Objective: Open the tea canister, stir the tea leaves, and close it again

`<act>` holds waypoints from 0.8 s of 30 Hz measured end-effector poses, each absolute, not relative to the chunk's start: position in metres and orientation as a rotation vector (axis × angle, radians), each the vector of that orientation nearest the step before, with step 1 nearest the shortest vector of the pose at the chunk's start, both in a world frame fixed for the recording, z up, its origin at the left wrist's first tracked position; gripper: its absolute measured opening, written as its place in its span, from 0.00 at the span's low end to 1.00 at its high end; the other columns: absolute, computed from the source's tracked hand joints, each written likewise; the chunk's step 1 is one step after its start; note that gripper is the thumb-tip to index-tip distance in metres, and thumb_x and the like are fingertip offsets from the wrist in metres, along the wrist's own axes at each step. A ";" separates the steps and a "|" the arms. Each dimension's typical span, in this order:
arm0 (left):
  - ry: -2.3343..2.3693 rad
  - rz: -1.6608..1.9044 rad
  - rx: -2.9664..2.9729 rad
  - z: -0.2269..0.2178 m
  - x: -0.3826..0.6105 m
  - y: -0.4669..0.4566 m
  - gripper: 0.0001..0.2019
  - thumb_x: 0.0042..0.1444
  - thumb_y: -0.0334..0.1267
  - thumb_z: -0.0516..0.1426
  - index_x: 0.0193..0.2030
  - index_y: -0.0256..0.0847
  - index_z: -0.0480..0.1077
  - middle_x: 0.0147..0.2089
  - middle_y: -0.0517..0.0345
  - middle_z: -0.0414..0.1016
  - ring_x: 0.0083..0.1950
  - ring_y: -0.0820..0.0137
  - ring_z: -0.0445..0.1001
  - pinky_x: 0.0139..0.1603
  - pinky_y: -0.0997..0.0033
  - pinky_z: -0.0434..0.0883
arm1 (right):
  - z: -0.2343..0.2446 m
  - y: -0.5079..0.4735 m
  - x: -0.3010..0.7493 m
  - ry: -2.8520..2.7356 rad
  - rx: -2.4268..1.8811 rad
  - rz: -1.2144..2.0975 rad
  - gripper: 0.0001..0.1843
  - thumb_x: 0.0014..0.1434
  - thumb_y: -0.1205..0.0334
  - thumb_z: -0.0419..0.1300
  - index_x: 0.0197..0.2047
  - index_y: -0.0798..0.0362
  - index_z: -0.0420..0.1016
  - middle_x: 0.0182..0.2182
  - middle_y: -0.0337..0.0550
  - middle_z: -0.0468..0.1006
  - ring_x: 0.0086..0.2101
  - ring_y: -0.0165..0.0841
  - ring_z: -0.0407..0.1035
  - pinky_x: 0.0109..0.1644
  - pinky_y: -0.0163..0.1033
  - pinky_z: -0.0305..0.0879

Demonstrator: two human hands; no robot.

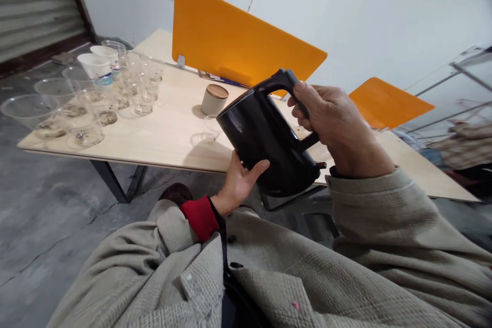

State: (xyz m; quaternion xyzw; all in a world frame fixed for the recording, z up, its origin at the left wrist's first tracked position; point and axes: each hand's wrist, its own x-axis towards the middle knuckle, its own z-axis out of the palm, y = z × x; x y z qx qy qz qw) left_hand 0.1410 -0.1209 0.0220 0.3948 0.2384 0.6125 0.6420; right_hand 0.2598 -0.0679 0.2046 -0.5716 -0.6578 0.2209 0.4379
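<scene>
A black electric kettle (265, 143) is held tilted above the table's front edge, its upper end leaning to the left. My right hand (326, 113) is wrapped round its handle. Against the lower side of the kettle's body lies my left hand (240, 182), thumb on the near face and the other fingers partly hidden behind it. Just beyond the kettle is a small clear glass (212, 124), partly covered by it. Behind that glass stands a pale canister (214, 101) with a wooden lid.
Several clear cups (86, 123) with dark bits inside crowd the left end of the wooden table (169, 138), along with white paper cups (95, 67). An orange divider (238, 36) rises at the back, and a second orange panel (390, 102) stands farther right.
</scene>
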 end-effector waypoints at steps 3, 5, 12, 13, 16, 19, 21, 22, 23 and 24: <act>0.528 1.406 0.894 0.023 0.140 -0.122 0.42 0.53 0.64 0.72 0.64 0.40 0.68 0.71 0.38 0.74 0.71 0.49 0.74 0.73 0.45 0.71 | 0.204 -0.067 0.261 -1.659 -1.433 0.555 0.29 0.68 0.36 0.66 0.28 0.52 0.75 0.17 0.32 0.63 0.17 0.22 0.54 0.19 0.32 0.45; 0.514 1.413 0.890 0.023 0.140 -0.122 0.41 0.53 0.63 0.72 0.64 0.40 0.69 0.71 0.38 0.75 0.71 0.49 0.73 0.73 0.45 0.71 | 0.204 -0.067 0.262 -1.680 -1.438 0.565 0.29 0.67 0.34 0.66 0.29 0.52 0.74 0.18 0.32 0.63 0.17 0.23 0.55 0.19 0.32 0.46; 0.497 1.404 0.858 0.023 0.141 -0.123 0.41 0.53 0.62 0.73 0.66 0.41 0.69 0.72 0.40 0.74 0.72 0.50 0.73 0.74 0.46 0.71 | 0.204 -0.066 0.264 -1.719 -1.450 0.549 0.30 0.67 0.32 0.64 0.30 0.51 0.74 0.19 0.33 0.63 0.18 0.24 0.55 0.20 0.34 0.47; 0.496 1.407 0.861 0.023 0.141 -0.123 0.41 0.53 0.62 0.73 0.67 0.41 0.69 0.72 0.40 0.75 0.72 0.50 0.73 0.74 0.46 0.71 | 0.204 -0.066 0.263 -1.717 -1.456 0.547 0.30 0.68 0.32 0.64 0.30 0.51 0.74 0.19 0.33 0.63 0.18 0.24 0.55 0.20 0.34 0.47; 0.493 1.399 0.863 0.023 0.140 -0.124 0.41 0.54 0.62 0.73 0.67 0.41 0.69 0.71 0.39 0.75 0.72 0.50 0.74 0.74 0.46 0.71 | 0.205 -0.067 0.261 -1.712 -1.469 0.547 0.30 0.69 0.33 0.64 0.29 0.51 0.73 0.18 0.32 0.61 0.18 0.24 0.55 0.20 0.33 0.47; 0.496 1.382 0.834 0.022 0.141 -0.124 0.40 0.53 0.61 0.73 0.65 0.40 0.70 0.70 0.39 0.75 0.71 0.49 0.74 0.73 0.44 0.72 | 0.205 -0.067 0.261 -1.712 -1.467 0.566 0.29 0.69 0.35 0.64 0.30 0.52 0.74 0.18 0.31 0.61 0.18 0.23 0.54 0.20 0.33 0.48; 0.494 1.368 0.816 0.022 0.141 -0.125 0.40 0.52 0.61 0.74 0.64 0.40 0.70 0.69 0.39 0.76 0.71 0.48 0.74 0.72 0.43 0.73 | 0.204 -0.067 0.261 -1.709 -1.462 0.581 0.29 0.69 0.35 0.64 0.30 0.52 0.74 0.18 0.31 0.61 0.18 0.23 0.55 0.20 0.32 0.48; 0.492 1.362 0.812 0.023 0.141 -0.126 0.39 0.53 0.61 0.74 0.63 0.40 0.71 0.68 0.39 0.77 0.71 0.48 0.74 0.72 0.42 0.73 | 0.204 -0.067 0.261 -1.704 -1.461 0.587 0.29 0.69 0.35 0.65 0.30 0.52 0.74 0.18 0.31 0.61 0.18 0.23 0.55 0.20 0.32 0.48; 0.488 1.358 0.814 0.023 0.141 -0.126 0.38 0.53 0.61 0.73 0.63 0.41 0.71 0.68 0.40 0.77 0.71 0.48 0.74 0.71 0.42 0.73 | 0.204 -0.067 0.261 -1.695 -1.460 0.589 0.29 0.69 0.35 0.65 0.30 0.52 0.74 0.18 0.31 0.62 0.18 0.23 0.55 0.20 0.32 0.49; 0.487 1.358 0.820 0.023 0.141 -0.126 0.38 0.53 0.61 0.73 0.63 0.41 0.70 0.68 0.40 0.77 0.71 0.48 0.74 0.71 0.43 0.73 | 0.204 -0.068 0.261 -1.683 -1.457 0.587 0.28 0.69 0.36 0.65 0.30 0.52 0.74 0.18 0.31 0.62 0.17 0.23 0.55 0.20 0.31 0.48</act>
